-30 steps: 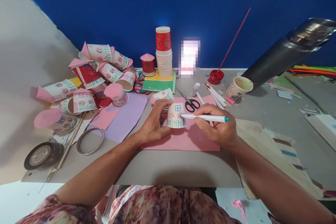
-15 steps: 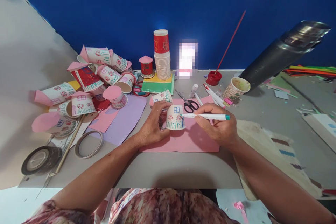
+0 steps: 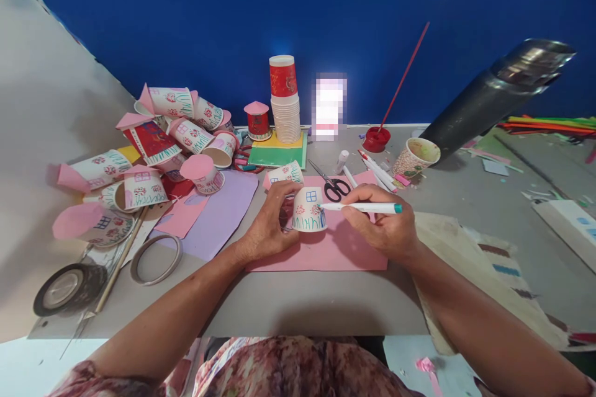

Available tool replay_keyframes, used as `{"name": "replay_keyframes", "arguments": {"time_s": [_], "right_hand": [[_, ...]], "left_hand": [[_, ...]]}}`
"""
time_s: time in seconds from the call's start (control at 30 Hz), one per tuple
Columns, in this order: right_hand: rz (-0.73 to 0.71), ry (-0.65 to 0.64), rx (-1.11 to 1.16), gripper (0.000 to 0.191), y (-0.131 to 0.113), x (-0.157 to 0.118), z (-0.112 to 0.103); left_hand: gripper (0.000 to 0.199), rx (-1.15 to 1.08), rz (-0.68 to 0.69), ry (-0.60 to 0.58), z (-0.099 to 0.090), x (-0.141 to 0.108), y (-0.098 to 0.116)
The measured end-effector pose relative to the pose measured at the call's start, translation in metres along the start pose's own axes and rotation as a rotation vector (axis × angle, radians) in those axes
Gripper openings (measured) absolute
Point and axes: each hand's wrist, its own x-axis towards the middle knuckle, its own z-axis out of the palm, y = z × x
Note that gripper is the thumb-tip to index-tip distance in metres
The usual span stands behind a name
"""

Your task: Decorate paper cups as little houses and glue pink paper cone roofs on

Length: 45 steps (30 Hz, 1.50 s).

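Observation:
A white paper cup (image 3: 308, 218), upside down, carries a blue window, red flowers and green grass strokes. My left hand (image 3: 270, 223) is closed around its left side, above a pink paper sheet (image 3: 347, 248). Between the fingers of my right hand (image 3: 386, 220) is a white marker with a teal end (image 3: 365, 207). The marker's tip is at the cup's right side, by a red flower; whether it touches cannot be made out. Behind the cup lies another decorated cup (image 3: 291, 172). Black-handled scissors (image 3: 336, 189) rest on the pink sheet's far edge.
Decorated cups with pink paper roofs (image 3: 144, 186) are heaped at left. A cup stack (image 3: 285, 118) stands at the back. Tape rolls (image 3: 156, 260) lie front left. On the right are more markers (image 3: 379, 173), a patterned cup (image 3: 416, 158), a black flask (image 3: 488, 99) and a cloth (image 3: 465, 260).
The whole view has shifted slightly. Both hands keep their hold on the cup and the marker, and the marker's tip stays near the same flower.

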Motion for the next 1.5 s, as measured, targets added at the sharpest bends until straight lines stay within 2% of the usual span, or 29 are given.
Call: {"name": "replay_keyframes", "arguments": {"time_s": [0.37, 0.53, 0.8, 1.5], "right_hand": [[0.006, -0.005, -0.017, 0.005, 0.0007, 0.0007, 0.0008], [0.005, 0.028, -0.015, 0.006, -0.0014, 0.0019, -0.0028], [0.028, -0.013, -0.02, 0.005, -0.0015, 0.0022, -0.0027], [0.018, -0.025, 0.031, 0.006, -0.0026, 0.0001, -0.0008]], "left_hand": [[0.077, 0.007, 0.028, 0.005, -0.0009, 0.0011, 0.0011], [0.075, -0.031, -0.016, 0.001, -0.0002, 0.0009, 0.0013], [0.073, -0.063, -0.056, -0.006, 0.0005, 0.0004, 0.0005], [0.075, -0.038, -0.024, 0.0, -0.0003, 0.0013, 0.0032]]}}
